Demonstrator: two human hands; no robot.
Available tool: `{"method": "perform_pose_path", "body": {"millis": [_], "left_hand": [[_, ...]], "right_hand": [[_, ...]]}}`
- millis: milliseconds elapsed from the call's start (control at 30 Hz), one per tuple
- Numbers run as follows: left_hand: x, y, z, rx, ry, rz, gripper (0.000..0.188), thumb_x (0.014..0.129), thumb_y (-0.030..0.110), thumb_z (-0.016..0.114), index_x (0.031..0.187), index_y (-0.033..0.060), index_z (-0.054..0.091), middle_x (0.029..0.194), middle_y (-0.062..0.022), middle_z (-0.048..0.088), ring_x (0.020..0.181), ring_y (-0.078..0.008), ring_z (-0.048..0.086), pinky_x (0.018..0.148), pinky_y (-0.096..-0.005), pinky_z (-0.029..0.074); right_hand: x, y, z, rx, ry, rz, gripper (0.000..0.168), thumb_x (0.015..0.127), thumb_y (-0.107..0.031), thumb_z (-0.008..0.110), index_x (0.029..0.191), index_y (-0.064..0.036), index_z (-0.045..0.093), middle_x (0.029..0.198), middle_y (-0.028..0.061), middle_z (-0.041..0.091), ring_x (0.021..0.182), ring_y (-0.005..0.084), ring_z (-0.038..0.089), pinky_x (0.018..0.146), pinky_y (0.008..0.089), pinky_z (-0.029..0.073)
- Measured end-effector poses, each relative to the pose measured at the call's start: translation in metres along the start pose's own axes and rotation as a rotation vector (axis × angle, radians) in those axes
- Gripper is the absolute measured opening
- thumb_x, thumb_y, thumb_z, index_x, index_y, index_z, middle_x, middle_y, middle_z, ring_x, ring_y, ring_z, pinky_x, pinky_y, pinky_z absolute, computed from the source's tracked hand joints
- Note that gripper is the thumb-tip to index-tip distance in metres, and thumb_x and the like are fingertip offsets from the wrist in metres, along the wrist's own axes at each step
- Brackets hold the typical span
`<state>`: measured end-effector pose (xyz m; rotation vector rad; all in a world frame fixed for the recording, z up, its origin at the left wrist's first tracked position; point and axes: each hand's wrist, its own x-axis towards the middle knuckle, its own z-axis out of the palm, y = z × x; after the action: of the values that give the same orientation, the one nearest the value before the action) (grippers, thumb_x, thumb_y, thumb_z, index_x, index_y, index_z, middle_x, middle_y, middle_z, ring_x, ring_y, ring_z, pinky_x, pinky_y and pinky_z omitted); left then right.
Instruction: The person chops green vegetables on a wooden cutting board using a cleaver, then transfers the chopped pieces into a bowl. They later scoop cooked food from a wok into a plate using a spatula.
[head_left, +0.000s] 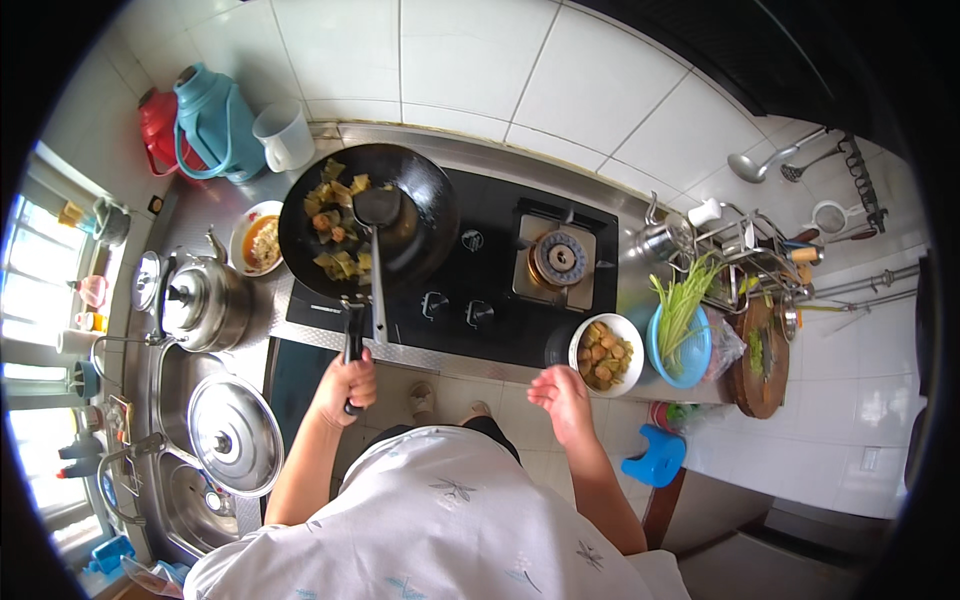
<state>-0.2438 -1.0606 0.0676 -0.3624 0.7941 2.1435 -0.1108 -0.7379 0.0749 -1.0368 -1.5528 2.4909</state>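
My left hand grips the black handle of a wok, which sits over the left side of the stove. Chopped vegetables and a few reddish round slices lie in its left half. A metal spatula rests in the wok, its handle sticking out over the rim towards me, beside the wok handle. My right hand holds nothing; its fingers are loosely apart. It hovers just left of a white bowl filled with similar cooked food. Whether it touches the bowl's rim I cannot tell.
The right burner stands uncovered on the black stove. Right of the bowl are a blue basin with green stalks and a round chopping board. A kettle, a bowl of egg-like food and a pot lid are at left.
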Motion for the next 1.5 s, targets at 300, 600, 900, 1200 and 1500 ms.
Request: {"method": "perform_pose_path", "body": {"millis": [300,600,900,1200,1500], "left_hand": [[-0.017,-0.037,0.018,0.072,-0.009,-0.063,0.015,0.081,0.001,0.054,0.084,0.01,0.043,0.051,0.0038,0.03,0.037,-0.0058,0.026,0.033,-0.0203,0.022],[-0.015,-0.053,0.033,0.168,-0.093,-0.166,0.019,0.081,0.0,0.055,0.087,0.011,0.041,0.054,0.0026,0.032,0.04,-0.0065,0.027,0.036,-0.0217,0.023],[-0.011,-0.091,0.072,0.26,-0.163,-0.189,0.019,0.081,0.001,0.056,0.087,0.0113,0.041,0.055,0.0031,0.032,0.041,-0.0064,0.027,0.037,-0.0219,0.024],[-0.014,-0.128,0.106,0.136,-0.186,-0.23,0.014,0.081,-0.001,0.053,0.085,0.0101,0.046,0.052,0.004,0.032,0.039,-0.0054,0.026,0.035,-0.0213,0.023],[-0.011,-0.137,0.12,0.152,-0.217,-0.264,0.017,0.082,-0.002,0.054,0.086,0.0113,0.044,0.055,0.0053,0.032,0.041,-0.0043,0.027,0.035,-0.0202,0.023]], "right_hand": [[0.02,-0.021,0.166,-0.731,-0.496,0.013,0.088,0.084,-0.025,0.064,0.143,-0.01,0.001,0.083,0.0152,0.062,0.065,0.0175,0.063,0.058,0.0279,0.053],[0.003,-0.019,0.161,-0.354,-0.242,-0.006,0.075,0.08,-0.033,0.069,0.134,-0.003,0.027,0.075,0.0077,0.056,0.054,0.012,0.054,0.047,0.0219,0.042],[0.009,-0.025,0.135,-0.982,-0.284,-0.415,0.025,0.081,-0.028,0.062,0.089,-0.004,0.061,0.066,0.0141,0.062,0.06,0.0304,0.062,0.055,0.0363,0.047],[-0.028,-0.054,0.024,0.037,-0.23,0.042,0.042,0.082,0.0,0.052,0.122,-0.008,0.043,0.08,0.0088,0.053,0.047,0.0145,0.051,0.04,0.0267,0.04],[-0.038,-0.126,-0.042,-1.327,0.162,-0.672,0.058,0.077,0.0,0.051,0.132,-0.011,0.038,0.109,0.0198,0.053,0.099,0.0377,0.053,0.083,0.0432,0.045]]}}
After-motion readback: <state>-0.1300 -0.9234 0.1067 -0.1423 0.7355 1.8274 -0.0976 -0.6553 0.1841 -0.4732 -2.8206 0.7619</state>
